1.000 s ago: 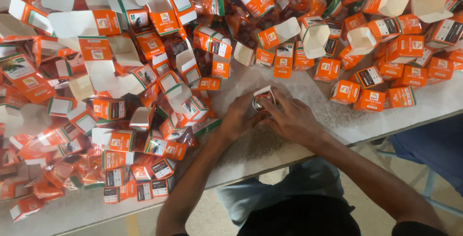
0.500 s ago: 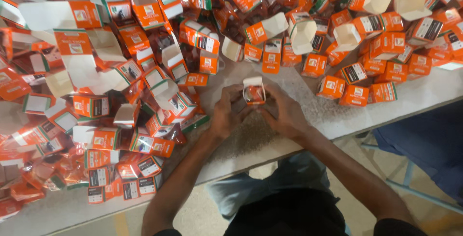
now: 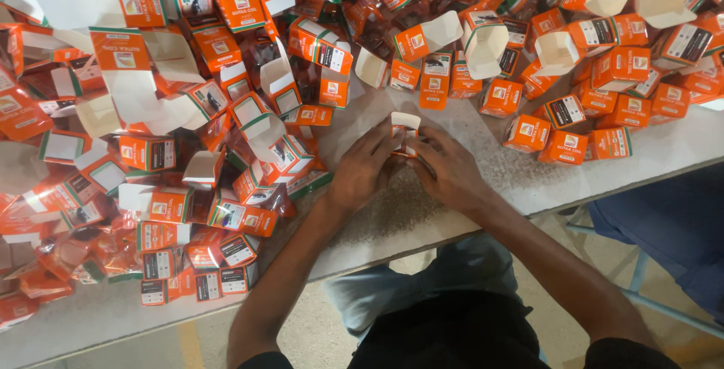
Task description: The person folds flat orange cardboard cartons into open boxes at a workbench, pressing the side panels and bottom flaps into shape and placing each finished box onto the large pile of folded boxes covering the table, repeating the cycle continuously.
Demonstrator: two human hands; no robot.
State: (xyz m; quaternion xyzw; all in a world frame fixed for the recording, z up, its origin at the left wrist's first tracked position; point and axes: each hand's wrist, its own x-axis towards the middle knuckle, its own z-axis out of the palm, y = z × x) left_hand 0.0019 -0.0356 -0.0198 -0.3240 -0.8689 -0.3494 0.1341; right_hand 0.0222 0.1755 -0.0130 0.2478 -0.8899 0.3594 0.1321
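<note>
I see the small orange carton (image 3: 405, 135) has come up on end since a second ago, top flap now open, left hand (image 3: 362, 169) and right hand (image 3: 450, 173) both clamped on it over the bare grey tabletop (image 3: 407, 210), so folding looks mid-way.

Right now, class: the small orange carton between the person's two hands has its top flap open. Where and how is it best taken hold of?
Probably by the two side walls of the small orange carton, one hand from each side, as the left hand and right hand do. The open flap on top would likely bend, so keep fingers below it.
</note>
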